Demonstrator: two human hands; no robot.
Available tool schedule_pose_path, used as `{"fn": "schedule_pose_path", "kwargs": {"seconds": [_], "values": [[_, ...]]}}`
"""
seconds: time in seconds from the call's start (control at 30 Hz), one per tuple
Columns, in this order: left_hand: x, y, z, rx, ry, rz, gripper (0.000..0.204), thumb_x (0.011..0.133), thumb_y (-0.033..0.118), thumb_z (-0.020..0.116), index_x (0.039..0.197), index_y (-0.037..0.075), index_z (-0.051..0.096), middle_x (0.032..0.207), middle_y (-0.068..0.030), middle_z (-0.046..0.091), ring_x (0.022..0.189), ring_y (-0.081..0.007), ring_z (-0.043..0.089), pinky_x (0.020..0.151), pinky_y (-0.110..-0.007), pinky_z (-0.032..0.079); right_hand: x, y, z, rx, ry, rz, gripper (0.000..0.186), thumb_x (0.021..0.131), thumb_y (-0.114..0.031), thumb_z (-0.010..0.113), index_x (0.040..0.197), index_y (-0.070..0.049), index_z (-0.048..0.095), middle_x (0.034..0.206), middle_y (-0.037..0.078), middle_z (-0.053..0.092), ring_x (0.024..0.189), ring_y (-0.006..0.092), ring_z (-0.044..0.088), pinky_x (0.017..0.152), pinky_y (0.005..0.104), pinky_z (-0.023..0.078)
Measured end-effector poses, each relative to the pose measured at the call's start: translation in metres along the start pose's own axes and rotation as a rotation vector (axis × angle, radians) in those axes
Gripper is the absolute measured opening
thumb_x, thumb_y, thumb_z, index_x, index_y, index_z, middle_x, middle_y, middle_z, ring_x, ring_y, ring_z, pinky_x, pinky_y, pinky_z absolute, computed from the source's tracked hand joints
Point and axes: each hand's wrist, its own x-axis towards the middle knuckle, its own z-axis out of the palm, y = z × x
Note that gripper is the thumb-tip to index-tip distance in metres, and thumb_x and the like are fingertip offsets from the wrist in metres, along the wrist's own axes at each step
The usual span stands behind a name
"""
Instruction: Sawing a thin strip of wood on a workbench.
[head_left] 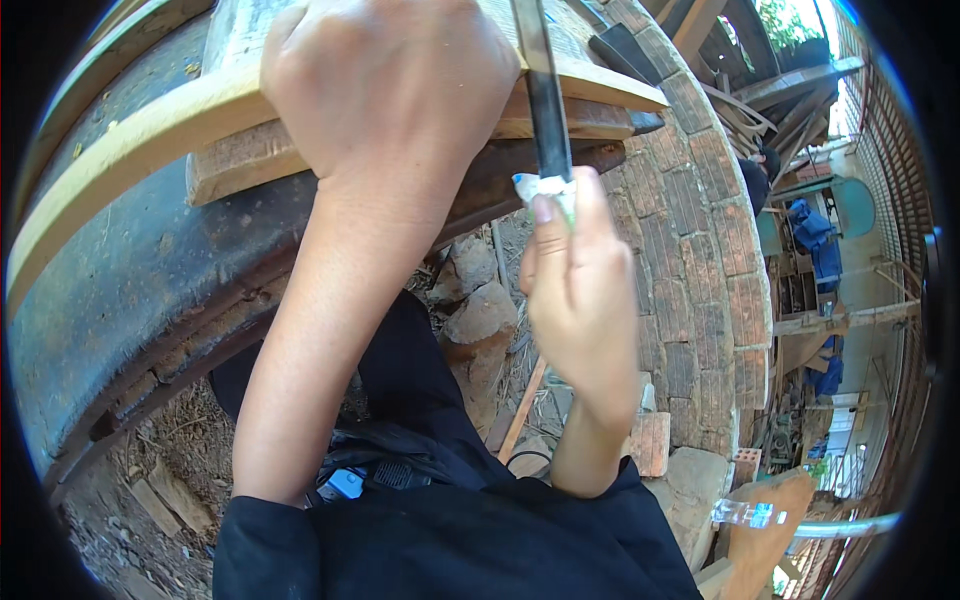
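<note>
My left hand (395, 85) is closed over a long, pale wooden strip (150, 125), its knuckles up; its fingertips are hidden. Beneath the strip lies a thicker wooden board (240, 165), resting on a dark, worn bench (190, 250). To the right, my right hand (580, 280) grips the white-wrapped handle (555, 190) of a long, narrow tool. The tool's flat, dark metal blade (548, 110) points away from me and crosses over the strip just right of my left hand. Its far end runs out of the picture, so its exact kind cannot be made out.
Brickwork (700, 220) curves along the right side, close to the right hand. Rough stones (480, 320) lie below the bench edge. A clear plastic bottle (745, 513) lies at the lower right. Stacked timber (800, 85) and blue cloth (815, 225) are farther off.
</note>
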Motion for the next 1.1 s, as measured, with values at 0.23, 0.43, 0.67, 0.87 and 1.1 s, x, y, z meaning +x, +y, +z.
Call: {"fn": "schedule_pose_path", "kwargs": {"seconds": [0.23, 0.43, 0.67, 0.87, 1.1], "values": [[0.000, 0.001, 0.000, -0.052, 0.021, 0.057, 0.026, 0.075, 0.024, 0.051, 0.062, 0.010, 0.068, 0.056, -0.0127, 0.061, 0.055, -0.0260, 0.063, 0.049, -0.035, 0.049, -0.013, -0.012, -0.009, -0.038, 0.025, 0.018, 0.018, 0.090, -0.007, 0.044, 0.103, 0.006, 0.042, 0.066, 0.028, 0.056, 0.066, 0.0447, 0.058, 0.048, 0.0497, 0.041], [0.001, -0.002, -0.003, -0.012, 0.009, -0.001, 0.024, 0.074, 0.023, 0.052, 0.061, 0.009, 0.067, 0.056, -0.0124, 0.061, 0.056, -0.0258, 0.063, 0.050, -0.035, 0.049, -0.018, -0.008, 0.001, -0.017, 0.037, -0.012, 0.014, 0.095, -0.011, 0.039, 0.093, 0.001, 0.045, 0.050, 0.010, 0.047, 0.043, 0.0191, 0.054, 0.042, 0.0308, 0.038], [0.003, -0.002, 0.002, -0.036, 0.022, 0.039, 0.025, 0.075, 0.025, 0.051, 0.063, 0.011, 0.069, 0.057, -0.0132, 0.061, 0.055, -0.0268, 0.062, 0.051, -0.036, 0.048, -0.022, -0.010, -0.027, -0.020, -0.066, 0.009, 0.017, 0.094, -0.011, 0.040, 0.102, 0.004, 0.045, 0.049, 0.007, 0.046, 0.042, 0.0140, 0.050, 0.042, 0.0275, 0.037], [-0.001, -0.005, 0.001, -0.078, 0.003, -0.004, 0.026, 0.074, 0.023, 0.050, 0.062, 0.009, 0.068, 0.057, -0.0142, 0.061, 0.054, -0.0275, 0.062, 0.049, -0.035, 0.047, -0.042, -0.006, -0.016, 0.012, -0.082, 0.047, 0.013, 0.089, -0.005, 0.047, 0.099, 0.002, 0.043, 0.063, 0.024, 0.055, 0.061, 0.0413, 0.058, 0.047, 0.0451, 0.040], [0.003, 0.001, 0.005, -0.107, 0.073, 0.049, 0.024, 0.072, 0.020, 0.051, 0.060, 0.007, 0.067, 0.057, -0.0131, 0.061, 0.056, -0.0270, 0.062, 0.055, -0.037, 0.047, -0.055, -0.008, -0.033, 0.054, -0.118, 0.074, 0.012, 0.090, -0.006, 0.047, 0.098, 0.002, 0.044, 0.061, 0.024, 0.055, 0.060, 0.0419, 0.057, 0.046, 0.0457, 0.039]]}}
